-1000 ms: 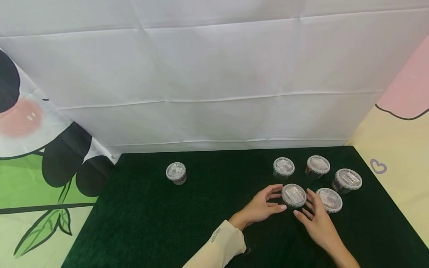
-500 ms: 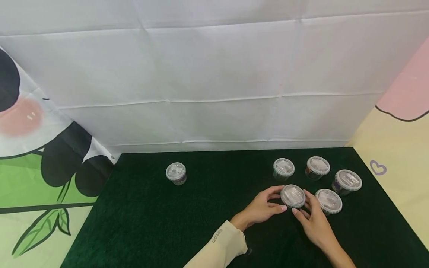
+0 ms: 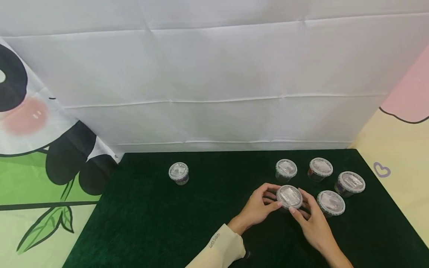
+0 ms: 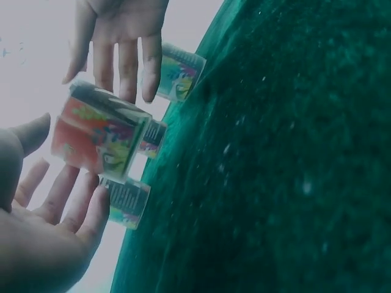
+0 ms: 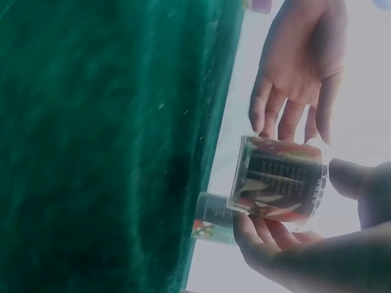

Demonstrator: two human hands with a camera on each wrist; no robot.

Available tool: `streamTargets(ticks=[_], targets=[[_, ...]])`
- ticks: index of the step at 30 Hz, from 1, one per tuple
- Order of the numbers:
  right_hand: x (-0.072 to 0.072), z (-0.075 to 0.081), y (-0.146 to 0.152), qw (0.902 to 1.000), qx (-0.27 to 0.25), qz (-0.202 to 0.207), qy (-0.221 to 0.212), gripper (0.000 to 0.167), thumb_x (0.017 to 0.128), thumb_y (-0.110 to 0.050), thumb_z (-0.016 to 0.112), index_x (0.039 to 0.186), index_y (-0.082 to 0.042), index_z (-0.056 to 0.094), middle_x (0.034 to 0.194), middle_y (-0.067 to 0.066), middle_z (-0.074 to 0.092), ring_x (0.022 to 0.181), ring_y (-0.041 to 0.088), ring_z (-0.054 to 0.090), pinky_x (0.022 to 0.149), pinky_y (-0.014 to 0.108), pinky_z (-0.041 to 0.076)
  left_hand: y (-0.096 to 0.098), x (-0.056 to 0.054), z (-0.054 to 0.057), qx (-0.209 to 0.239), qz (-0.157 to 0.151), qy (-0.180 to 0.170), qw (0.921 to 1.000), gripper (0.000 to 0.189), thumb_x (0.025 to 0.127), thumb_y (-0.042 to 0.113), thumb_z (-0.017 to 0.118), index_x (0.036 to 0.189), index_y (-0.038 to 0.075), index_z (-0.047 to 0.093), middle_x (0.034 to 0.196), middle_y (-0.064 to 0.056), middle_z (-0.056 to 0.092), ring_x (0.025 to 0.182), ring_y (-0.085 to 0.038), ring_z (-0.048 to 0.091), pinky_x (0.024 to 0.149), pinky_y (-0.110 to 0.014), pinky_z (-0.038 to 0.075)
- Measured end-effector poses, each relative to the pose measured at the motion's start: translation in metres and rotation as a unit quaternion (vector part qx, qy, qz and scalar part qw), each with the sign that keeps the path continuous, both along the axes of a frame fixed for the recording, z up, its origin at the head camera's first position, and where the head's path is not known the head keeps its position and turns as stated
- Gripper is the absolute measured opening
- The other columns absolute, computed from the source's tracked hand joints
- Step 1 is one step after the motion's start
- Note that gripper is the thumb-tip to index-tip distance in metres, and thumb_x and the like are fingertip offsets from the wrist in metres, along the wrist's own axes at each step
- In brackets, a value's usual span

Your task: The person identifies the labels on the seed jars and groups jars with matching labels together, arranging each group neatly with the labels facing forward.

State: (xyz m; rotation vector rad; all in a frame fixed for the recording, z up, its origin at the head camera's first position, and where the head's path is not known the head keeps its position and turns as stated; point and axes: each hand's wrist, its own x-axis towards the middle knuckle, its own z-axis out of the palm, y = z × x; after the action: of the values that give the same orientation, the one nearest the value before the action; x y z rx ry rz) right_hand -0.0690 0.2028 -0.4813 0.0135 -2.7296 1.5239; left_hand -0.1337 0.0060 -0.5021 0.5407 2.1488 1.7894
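A clear plastic tub with a pale round lid point(image 3: 289, 196) and a colourful printed label is between my two hands, raised off the table in the wrist views. My left hand point(image 3: 256, 208) holds its left side, fingers bent along the wall and thumb near the lid's front edge. On the opposite side my right hand point(image 3: 313, 223) grips it the same way, thumb at the lid and fingers behind. The left wrist view shows the tub's orange label side point(image 4: 98, 131) facing me, with the left fingertips point(image 4: 101, 195) against its wall. In the right wrist view its dark text panel point(image 5: 278, 180) shows.
Several similar lidded tubs stand on the dark green cloth: one behind my hands point(image 3: 286, 168), one right beside the right hand point(image 3: 331, 203), two further right, and a lone tub point(image 3: 178, 172) at the back left. A white cloth wall point(image 3: 214, 123) rises behind the table.
My right hand has closed in on the tub from the right, and both hands now hold it. The tub has shifted slightly left. The other tubs stay put; the head view has turned slightly.
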Motion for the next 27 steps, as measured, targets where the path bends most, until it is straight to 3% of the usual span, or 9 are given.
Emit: streamTargets(ticks=[4, 8, 10, 12, 15, 18, 20, 24, 27], targets=[[0.002, 0.003, -0.005, 0.9998, -0.004, 0.013, 0.014, 0.064, 0.106, -0.010, 0.065, 0.158, 0.008, 0.032, 0.148, 0.035, 0.048, 0.132, 0.054, 0.054, 0.101, 0.056, 0.054, -0.008, 0.000, 0.002, -0.011, 0.002, 0.022, 0.9997, 0.045, 0.100, 0.016, 0.075, 0.142, 0.016, 0.059, 0.136, 0.002, 0.061, 0.113, -0.003, 0.059, 0.105, -0.025, 0.050], [0.002, 0.005, -0.009, 0.9993, -0.011, 0.030, 0.020, 0.061, 0.106, -0.010, 0.065, 0.156, 0.006, 0.036, 0.146, 0.034, 0.051, 0.130, 0.053, 0.056, 0.100, 0.051, 0.057, -0.017, 0.001, 0.004, -0.010, -0.019, 0.024, 0.9995, 0.055, 0.101, 0.017, 0.074, 0.151, 0.013, 0.052, 0.146, 0.000, 0.059, 0.128, -0.008, 0.057, 0.112, -0.028, 0.047], [0.002, 0.006, -0.011, 0.9986, -0.019, 0.042, 0.026, 0.059, 0.105, -0.009, 0.065, 0.156, 0.006, 0.038, 0.144, 0.032, 0.053, 0.129, 0.049, 0.058, 0.099, 0.043, 0.059, -0.022, 0.001, 0.004, -0.007, -0.033, 0.021, 0.9992, 0.061, 0.102, 0.017, 0.072, 0.157, 0.013, 0.046, 0.153, -0.001, 0.055, 0.137, -0.011, 0.054, 0.115, -0.028, 0.045], [0.001, 0.006, -0.014, 0.9976, -0.029, 0.052, 0.037, 0.057, 0.105, -0.008, 0.065, 0.155, 0.005, 0.040, 0.143, 0.030, 0.055, 0.127, 0.038, 0.061, 0.097, 0.030, 0.059, -0.028, 0.001, 0.004, -0.002, -0.048, 0.016, 0.9987, 0.066, 0.103, 0.017, 0.070, 0.161, 0.013, 0.040, 0.160, -0.002, 0.050, 0.143, -0.014, 0.050, 0.117, -0.028, 0.043], [0.000, 0.006, -0.019, 0.9950, -0.050, 0.066, 0.056, 0.055, 0.104, -0.006, 0.066, 0.153, 0.006, 0.043, 0.142, 0.029, 0.057, 0.123, 0.009, 0.060, 0.094, 0.014, 0.053, -0.035, 0.001, 0.004, 0.004, -0.063, 0.007, 0.9980, 0.068, 0.104, 0.017, 0.069, 0.164, 0.016, 0.036, 0.164, -0.003, 0.046, 0.147, -0.015, 0.047, 0.118, -0.027, 0.041], [-0.001, 0.006, -0.023, 0.9925, -0.072, 0.079, 0.059, 0.053, 0.105, -0.005, 0.065, 0.152, 0.006, 0.044, 0.144, 0.030, 0.056, 0.120, -0.008, 0.054, 0.095, 0.009, 0.049, -0.041, 0.002, 0.005, 0.009, -0.073, 0.000, 0.9973, 0.069, 0.105, 0.016, 0.068, 0.165, 0.016, 0.034, 0.165, -0.004, 0.045, 0.148, -0.017, 0.047, 0.118, -0.026, 0.041], [-0.002, 0.007, -0.026, 0.9913, -0.083, 0.088, 0.052, 0.053, 0.106, -0.006, 0.064, 0.153, 0.006, 0.043, 0.147, 0.031, 0.055, 0.126, 0.002, 0.058, 0.097, 0.009, 0.048, -0.045, 0.003, 0.005, 0.010, -0.075, -0.002, 0.9971, 0.068, 0.105, 0.016, 0.068, 0.164, 0.013, 0.035, 0.163, -0.005, 0.046, 0.147, -0.018, 0.048, 0.117, -0.026, 0.042], [-0.002, 0.011, -0.031, 0.9907, -0.090, 0.098, 0.029, 0.053, 0.107, -0.009, 0.062, 0.154, 0.004, 0.041, 0.152, 0.031, 0.050, 0.136, 0.040, 0.056, 0.102, 0.024, 0.055, -0.051, 0.004, 0.005, 0.012, -0.070, -0.013, 0.9974, 0.065, 0.105, 0.016, 0.067, 0.163, 0.009, 0.038, 0.160, -0.008, 0.049, 0.147, -0.020, 0.050, 0.117, -0.028, 0.043], [-0.003, 0.014, -0.036, 0.9901, -0.096, 0.101, 0.018, 0.053, 0.108, -0.009, 0.060, 0.155, 0.004, 0.039, 0.152, 0.031, 0.050, 0.138, 0.050, 0.051, 0.105, 0.042, 0.055, -0.055, 0.007, 0.007, 0.015, -0.056, -0.020, 0.9981, 0.062, 0.105, 0.016, 0.067, 0.161, 0.009, 0.040, 0.159, -0.008, 0.051, 0.147, -0.021, 0.050, 0.117, -0.028, 0.043]])
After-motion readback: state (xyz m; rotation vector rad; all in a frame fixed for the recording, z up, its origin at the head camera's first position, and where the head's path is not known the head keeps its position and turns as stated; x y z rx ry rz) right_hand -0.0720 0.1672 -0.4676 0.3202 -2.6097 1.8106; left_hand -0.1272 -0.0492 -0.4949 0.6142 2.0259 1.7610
